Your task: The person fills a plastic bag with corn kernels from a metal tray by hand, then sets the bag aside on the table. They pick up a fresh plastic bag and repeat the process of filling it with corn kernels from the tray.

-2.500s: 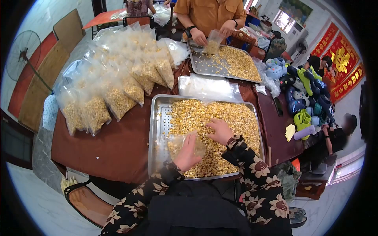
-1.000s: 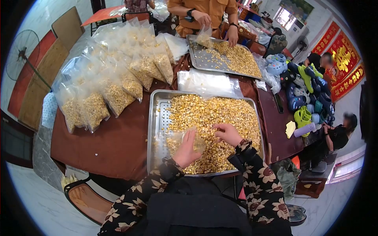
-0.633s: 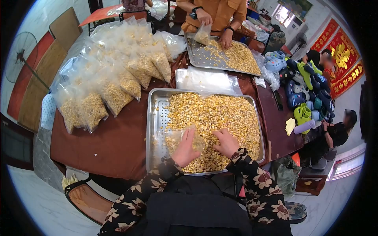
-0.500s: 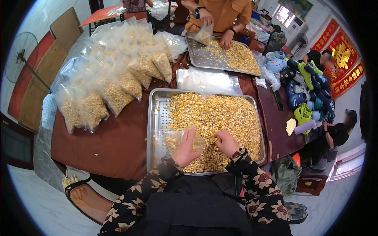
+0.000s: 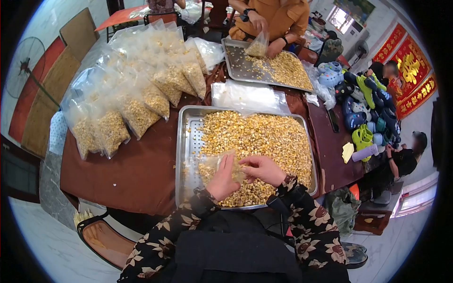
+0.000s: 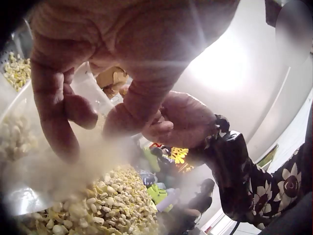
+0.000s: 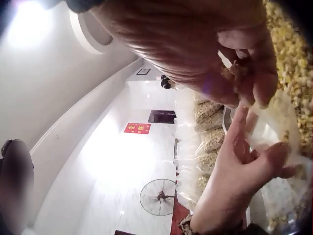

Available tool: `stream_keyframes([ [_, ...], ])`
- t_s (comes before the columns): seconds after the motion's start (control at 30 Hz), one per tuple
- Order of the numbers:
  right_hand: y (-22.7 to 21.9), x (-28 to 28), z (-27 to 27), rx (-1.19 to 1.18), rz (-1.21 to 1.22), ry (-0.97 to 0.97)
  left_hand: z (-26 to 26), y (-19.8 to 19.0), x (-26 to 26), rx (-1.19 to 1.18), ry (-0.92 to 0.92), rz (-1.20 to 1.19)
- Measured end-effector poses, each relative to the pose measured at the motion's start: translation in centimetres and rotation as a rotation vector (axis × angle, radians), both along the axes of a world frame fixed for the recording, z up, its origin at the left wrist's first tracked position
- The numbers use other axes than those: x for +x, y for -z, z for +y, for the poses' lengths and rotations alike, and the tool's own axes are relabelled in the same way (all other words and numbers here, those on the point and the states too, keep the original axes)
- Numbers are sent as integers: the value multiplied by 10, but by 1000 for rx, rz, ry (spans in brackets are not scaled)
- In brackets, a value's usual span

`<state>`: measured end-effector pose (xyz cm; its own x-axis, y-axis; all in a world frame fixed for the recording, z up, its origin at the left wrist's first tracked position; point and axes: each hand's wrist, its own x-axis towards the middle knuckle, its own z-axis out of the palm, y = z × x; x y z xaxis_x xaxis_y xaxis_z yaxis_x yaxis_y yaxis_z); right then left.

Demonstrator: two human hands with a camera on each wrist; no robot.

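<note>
My left hand (image 5: 222,183) grips a clear plastic bag (image 5: 207,170) partly filled with dried corn kernels, low over the near left part of a metal tray. In the left wrist view, the bag (image 6: 19,142) spreads below the thumb and fingers, with its contents blurred. My right hand (image 5: 265,170) is at the bag's mouth, fingertips close to the left hand. Some small tan pieces, apparently kernels (image 7: 235,71), show between its bent fingers in the right wrist view. Loose corn (image 5: 257,134) covers most of the tray (image 5: 180,146), leaving its perforated left side bare.
Filled corn bags (image 5: 113,129) crowd the table's left. Flat empty bags (image 5: 250,98) lie beyond the tray. Across the table, a person in an orange shirt (image 5: 283,14) holds a bag over a second tray (image 5: 236,70). A phone (image 5: 334,121) and piled clogs (image 5: 363,141) lie right.
My right hand has gone from the corn leftward to the bag's mouth. The left hand has kept its hold on the bag. The person opposite has shifted right, bringing their bag and other hand closer together.
</note>
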<state>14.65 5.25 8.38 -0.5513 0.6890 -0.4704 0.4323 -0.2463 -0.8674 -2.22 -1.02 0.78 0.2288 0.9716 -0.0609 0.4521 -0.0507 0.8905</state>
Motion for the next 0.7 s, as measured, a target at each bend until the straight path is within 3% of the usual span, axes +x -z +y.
stream_keyframes([
  [0.17,-5,-8,3,34,-41,-13,0,2,0,1,-16,-5],
  [0.27,7,0,14,193,-192,12,1,11,0,32,-12,-33],
  [0.33,27,10,24,805,-355,-152,0,9,-1,43,-4,-28],
  [0.37,46,19,29,864,-396,-215,1,8,-1,52,-3,-21],
  [0.4,50,19,27,866,-396,-213,1,8,-1,54,-1,-20],
  [0.5,49,15,19,953,-620,-507,0,8,-1,73,-17,-43],
  [0.63,47,15,2,1100,-680,-473,0,10,-2,59,-10,-24],
  [0.7,56,22,3,1016,-675,-445,-1,10,-3,60,-5,-26],
])
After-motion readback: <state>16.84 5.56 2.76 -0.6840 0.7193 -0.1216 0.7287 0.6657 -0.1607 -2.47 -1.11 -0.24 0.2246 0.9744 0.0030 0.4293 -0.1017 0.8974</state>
